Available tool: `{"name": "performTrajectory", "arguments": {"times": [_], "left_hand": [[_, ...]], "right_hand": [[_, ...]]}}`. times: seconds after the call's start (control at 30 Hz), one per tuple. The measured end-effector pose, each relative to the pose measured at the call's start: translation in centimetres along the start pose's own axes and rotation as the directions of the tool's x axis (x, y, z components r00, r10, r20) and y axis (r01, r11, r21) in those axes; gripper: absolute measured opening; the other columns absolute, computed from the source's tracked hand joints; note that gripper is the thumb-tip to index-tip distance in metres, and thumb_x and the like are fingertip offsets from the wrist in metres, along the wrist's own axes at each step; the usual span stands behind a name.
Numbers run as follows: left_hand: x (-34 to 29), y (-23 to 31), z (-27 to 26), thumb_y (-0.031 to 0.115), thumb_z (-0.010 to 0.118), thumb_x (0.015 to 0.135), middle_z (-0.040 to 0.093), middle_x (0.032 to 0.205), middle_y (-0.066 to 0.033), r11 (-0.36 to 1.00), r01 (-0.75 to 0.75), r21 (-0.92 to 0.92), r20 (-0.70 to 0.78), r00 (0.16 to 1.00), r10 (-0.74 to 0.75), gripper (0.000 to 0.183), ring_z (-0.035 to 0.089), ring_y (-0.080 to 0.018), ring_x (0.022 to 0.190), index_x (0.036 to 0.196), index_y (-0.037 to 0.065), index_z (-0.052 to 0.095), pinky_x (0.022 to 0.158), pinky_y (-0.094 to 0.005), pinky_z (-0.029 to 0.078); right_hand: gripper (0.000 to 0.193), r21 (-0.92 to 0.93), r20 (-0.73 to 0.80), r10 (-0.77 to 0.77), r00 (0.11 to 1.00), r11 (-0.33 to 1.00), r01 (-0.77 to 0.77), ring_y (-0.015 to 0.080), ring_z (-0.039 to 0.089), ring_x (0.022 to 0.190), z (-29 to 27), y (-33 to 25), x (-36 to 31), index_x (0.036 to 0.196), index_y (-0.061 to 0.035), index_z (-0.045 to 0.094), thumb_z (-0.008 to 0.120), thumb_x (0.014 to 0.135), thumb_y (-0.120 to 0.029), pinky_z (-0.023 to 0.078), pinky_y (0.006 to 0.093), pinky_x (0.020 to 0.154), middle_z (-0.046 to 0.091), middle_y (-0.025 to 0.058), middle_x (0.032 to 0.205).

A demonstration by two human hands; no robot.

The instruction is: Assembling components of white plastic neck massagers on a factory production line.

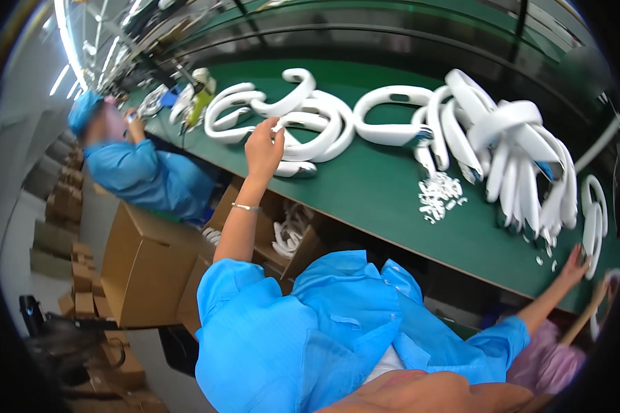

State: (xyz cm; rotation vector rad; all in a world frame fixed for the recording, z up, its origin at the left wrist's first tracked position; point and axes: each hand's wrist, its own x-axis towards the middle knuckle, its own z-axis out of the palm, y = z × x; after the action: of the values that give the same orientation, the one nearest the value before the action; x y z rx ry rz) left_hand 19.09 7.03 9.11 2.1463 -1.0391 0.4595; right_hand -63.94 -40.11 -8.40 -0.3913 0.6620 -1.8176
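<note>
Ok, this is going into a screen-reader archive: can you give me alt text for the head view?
A person's left hand reaches onto a green workbench among white curved plastic parts; the right hand touches another white part at the far right. A co-worker in blue sits further along, beside cardboard boxes.

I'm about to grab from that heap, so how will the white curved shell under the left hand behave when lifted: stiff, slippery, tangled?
The white curved shell at the left hand looks like moulded plastic, so probably stiff and light. Its glossy surface may be slippery. It lies interlocked with other white U-shaped shells on the green table, so lifting it may drag neighbours along.
</note>
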Motion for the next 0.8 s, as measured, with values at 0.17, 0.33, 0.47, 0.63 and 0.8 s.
{"name": "performTrajectory", "arguments": {"times": [0.17, 0.33, 0.47, 0.63, 0.8], "left_hand": [[3.7, -4.2, -0.9, 0.014, 0.066, 0.076, 0.060, 0.106, -0.0158, 0.926, -0.075, 0.370, 0.055, 0.997, 0.059, 0.036, 0.061, -0.0319, 0.086, 0.110, 0.007, 0.057, 0.075, -0.0416, 0.049], [10.6, -8.9, 4.5, 0.023, 0.069, 0.072, 0.054, 0.123, -0.0193, 0.946, -0.149, 0.287, 0.450, 0.893, 0.004, 0.065, 0.051, -0.0341, 0.114, 0.129, 0.004, 0.045, 0.097, -0.0412, 0.040], [12.0, -11.0, 6.3, 0.025, 0.063, 0.076, 0.063, 0.100, -0.0215, 0.936, -0.254, 0.243, 0.513, 0.853, 0.098, 0.047, 0.059, -0.0389, 0.095, 0.115, 0.003, 0.050, 0.083, -0.0465, 0.046], [12.3, -10.0, 6.4, 0.017, 0.065, 0.074, 0.061, 0.097, -0.0261, 0.949, -0.199, 0.244, 0.299, 0.946, 0.122, 0.048, 0.060, -0.0405, 0.090, 0.115, -0.003, 0.049, 0.080, -0.0453, 0.047], [11.4, -3.5, 0.5, 0.015, 0.066, 0.075, 0.060, 0.095, -0.0225, 0.925, -0.348, 0.155, -0.160, 0.915, 0.371, 0.052, 0.061, -0.0379, 0.085, 0.119, -0.002, 0.044, 0.076, -0.0436, 0.048]], "right_hand": [[0.049, -0.868, -0.061, -0.241, 0.969, 0.492, 0.068, 0.0180, 0.063, 0.074, -1.4, 0.7, -1.2, 0.117, -0.0024, 0.058, 0.073, 0.078, -0.028, 0.052, 0.0261, 0.060, 0.064, 0.0076, 0.097], [0.053, -0.984, 0.168, -0.309, 0.936, 0.006, 0.179, 0.0128, 0.061, 0.061, 3.8, 1.0, -6.6, 0.119, -0.0007, 0.057, 0.068, 0.081, -0.035, 0.047, 0.0247, 0.050, 0.065, 0.0096, 0.089], [0.022, -0.839, 0.421, -0.547, 0.724, 0.070, 0.540, 0.0109, 0.061, 0.070, 18.0, 4.7, -24.3, 0.100, -0.0006, 0.065, 0.060, 0.088, -0.018, 0.049, 0.0257, 0.062, 0.066, 0.0068, 0.092], [0.022, -0.281, 0.953, 0.122, 0.276, 0.019, 0.960, 0.0278, 0.062, 0.083, 27.6, 13.8, -39.4, 0.098, 0.0002, 0.063, 0.057, 0.077, 0.003, 0.051, 0.0330, 0.073, 0.064, 0.0139, 0.099], [0.029, -0.100, 0.927, 0.356, 0.119, -0.071, 0.992, 0.0270, 0.058, 0.086, 27.9, 19.7, -39.4, 0.097, -0.0013, 0.059, 0.055, 0.069, -0.001, 0.049, 0.0362, 0.073, 0.061, 0.0119, 0.100]]}}
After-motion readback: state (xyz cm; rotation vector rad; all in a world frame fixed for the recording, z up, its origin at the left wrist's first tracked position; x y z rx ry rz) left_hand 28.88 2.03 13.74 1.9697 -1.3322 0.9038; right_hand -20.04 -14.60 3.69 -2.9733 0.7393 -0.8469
